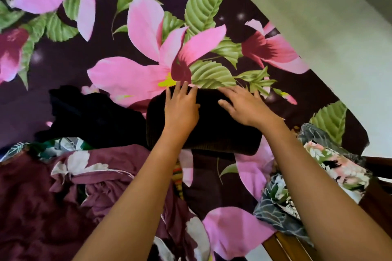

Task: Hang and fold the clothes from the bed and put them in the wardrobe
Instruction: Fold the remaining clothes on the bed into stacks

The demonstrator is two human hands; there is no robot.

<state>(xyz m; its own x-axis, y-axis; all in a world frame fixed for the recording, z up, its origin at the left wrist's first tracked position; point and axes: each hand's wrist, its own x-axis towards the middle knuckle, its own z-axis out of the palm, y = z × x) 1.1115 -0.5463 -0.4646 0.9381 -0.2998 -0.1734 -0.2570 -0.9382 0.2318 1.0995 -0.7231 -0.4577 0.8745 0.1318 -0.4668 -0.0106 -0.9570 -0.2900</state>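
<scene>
1. A folded dark ribbed garment (212, 133) lies on the bed (63, 65), on its floral sheet, toward the near right corner and a little in from the right edge.
2. The left hand (181, 110) rests palm down on the left half of the folded garment. Its grip is spread, with the fingers straight and the fingertips reaching the garment's far edge.
3. The right hand (244, 107) rests palm down on the far right part of the same garment. Its grip is also spread, fingers straight and angled toward the left hand; nothing is pinched.
4. The two hands are near each other but apart, with bare dark cloth between them.
5. A loose black garment (91, 114) lies crumpled just left of the folded one.
6. A maroon floral garment (95, 178) is heaped along the near edge of the bed, under the left forearm.
7. A grey-green floral garment (331, 161) is bunched at the near right corner, partly over the wooden bed frame (282, 246).
8. A small striped multicoloured piece (177, 176) shows beside the left forearm; what it is cannot be told.
9. Pale floor (318, 17) runs beyond the bed's right edge.
</scene>
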